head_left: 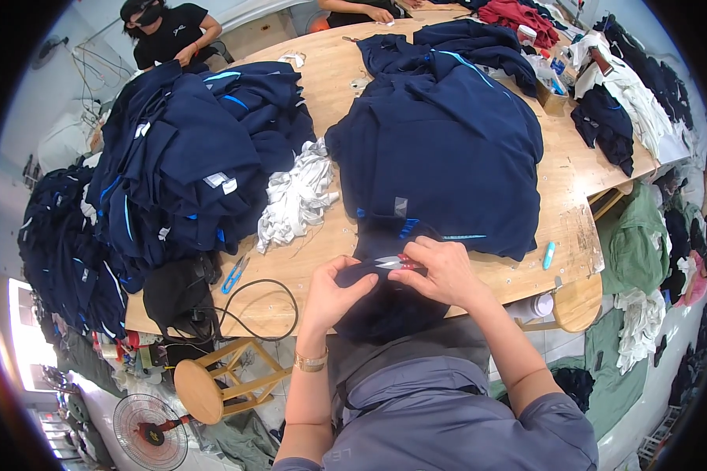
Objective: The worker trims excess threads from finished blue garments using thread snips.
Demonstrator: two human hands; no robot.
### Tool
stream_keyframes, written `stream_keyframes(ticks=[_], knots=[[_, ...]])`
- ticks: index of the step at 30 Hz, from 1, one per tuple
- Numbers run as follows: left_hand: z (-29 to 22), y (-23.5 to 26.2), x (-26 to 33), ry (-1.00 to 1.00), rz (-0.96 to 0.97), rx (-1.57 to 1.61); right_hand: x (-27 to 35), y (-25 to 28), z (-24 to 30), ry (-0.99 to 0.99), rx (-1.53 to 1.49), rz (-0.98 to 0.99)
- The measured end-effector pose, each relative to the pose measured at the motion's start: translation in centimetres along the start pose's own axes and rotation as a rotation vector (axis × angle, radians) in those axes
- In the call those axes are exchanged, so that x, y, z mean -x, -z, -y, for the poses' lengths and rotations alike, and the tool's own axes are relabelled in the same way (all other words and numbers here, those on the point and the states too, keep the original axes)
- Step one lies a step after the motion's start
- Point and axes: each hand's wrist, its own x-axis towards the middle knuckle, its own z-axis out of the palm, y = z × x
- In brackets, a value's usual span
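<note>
A dark navy garment (397,306) hangs over the table's near edge in front of me. My left hand (330,294) pinches a fold of it between thumb and fingers. In my right hand (441,271) is a small pair of red-handled thread snips (386,262). Their pointed blades lie over the cloth, aimed toward my left hand. Right behind them, a broad stack of navy garments (440,165) with light-blue trim lies spread on the table. Whether the blades touch a thread is too small to tell.
Left stands a heaped pile of navy garments (188,149), beside white scraps (298,196). Blue-handled snips (234,275), a black bag (177,290) with a looped strap and a turquoise tool (549,255) lie nearby. A wooden stool (204,388) stands below. A person (177,35) works across the table (322,55).
</note>
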Motion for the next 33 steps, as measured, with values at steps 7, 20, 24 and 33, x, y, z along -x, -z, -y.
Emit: stream_keyframes(ticks=[7, 20, 24, 33], knots=[[-0.5, 0.1, 0.2, 0.025, 0.024, 0.042, -0.4, 0.0, 0.1, 0.057, 0.087, 0.038], [-0.6, -0.2, -0.2, 0.015, 0.081, 0.054, -0.7, -0.9, -0.7, -0.091, -0.346, -0.071], [0.0, -0.4, -0.5, -0.061, 0.092, -0.023, -0.6, -3.0, -1.2, -0.041, -0.765, 0.060], [1.6, 1.2, 0.9, -0.134, -0.071, -0.482, -0.2, -1.7, -2.8, -0.109, -0.444, -0.283]])
